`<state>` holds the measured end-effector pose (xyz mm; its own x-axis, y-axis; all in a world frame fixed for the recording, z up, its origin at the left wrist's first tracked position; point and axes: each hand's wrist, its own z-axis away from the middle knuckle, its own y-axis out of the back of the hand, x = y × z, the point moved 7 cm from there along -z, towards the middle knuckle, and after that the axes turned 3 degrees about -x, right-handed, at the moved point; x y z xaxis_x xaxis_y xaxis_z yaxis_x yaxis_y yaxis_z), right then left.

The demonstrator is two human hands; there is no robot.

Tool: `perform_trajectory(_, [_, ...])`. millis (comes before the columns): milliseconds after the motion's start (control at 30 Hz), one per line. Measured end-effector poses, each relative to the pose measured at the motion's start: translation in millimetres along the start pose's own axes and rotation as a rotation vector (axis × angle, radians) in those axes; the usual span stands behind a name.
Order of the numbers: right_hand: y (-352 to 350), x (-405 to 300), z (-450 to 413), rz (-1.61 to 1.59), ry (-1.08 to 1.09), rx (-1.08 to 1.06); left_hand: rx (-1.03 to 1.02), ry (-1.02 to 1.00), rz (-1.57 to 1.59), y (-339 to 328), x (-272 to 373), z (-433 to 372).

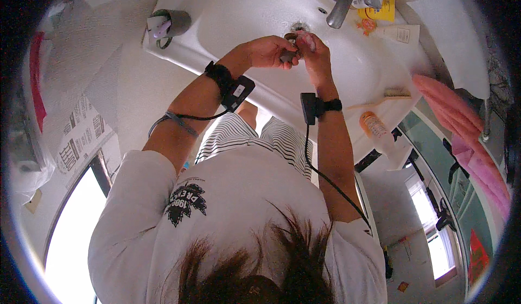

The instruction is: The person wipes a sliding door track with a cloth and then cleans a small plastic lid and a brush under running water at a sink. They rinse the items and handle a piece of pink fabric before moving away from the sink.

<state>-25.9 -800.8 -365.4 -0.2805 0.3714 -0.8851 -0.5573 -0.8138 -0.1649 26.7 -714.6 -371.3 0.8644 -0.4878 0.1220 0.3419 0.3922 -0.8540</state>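
Both hands meet over the white washbasin, just in front of its drain. My left hand has its fingers curled around a small grey-brown object whose kind I cannot tell. Against it, my right hand has bent fingers, with something pinkish and wet-looking at the fingertips. Whether that is a separate thing or foam on the skin is unclear. A metal faucet reaches over the basin to the right of the hands.
A dark cup stands on the basin's left rim. At the right are a yellow tube, a white tube, a wooden-handled brush and an orange-and-white bottle. Pink towels hang farther right.
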Motion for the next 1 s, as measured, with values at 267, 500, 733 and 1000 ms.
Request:
perform_trajectory(267, [10.9,-27.7,6.4,0.75,0.296,0.418,0.307,-0.064,-0.905,-3.5,7.7,-7.9])
perform_trajectory(500, [-4.2,-23.0,12.1,0.723,0.263,0.382,0.822,-0.182,-1.858,-6.5,33.5,1.2])
perform_trajectory(733, [1.0,-6.4,5.7,0.222,0.117,0.221,0.799,-0.254,-1.786,4.7,42.5,4.0])
perform_trajectory(1000, [-3.7,-12.3,-2.2,0.585,-0.024,0.113,0.708,-0.137,-2.17,-2.2,37.3,-4.5])
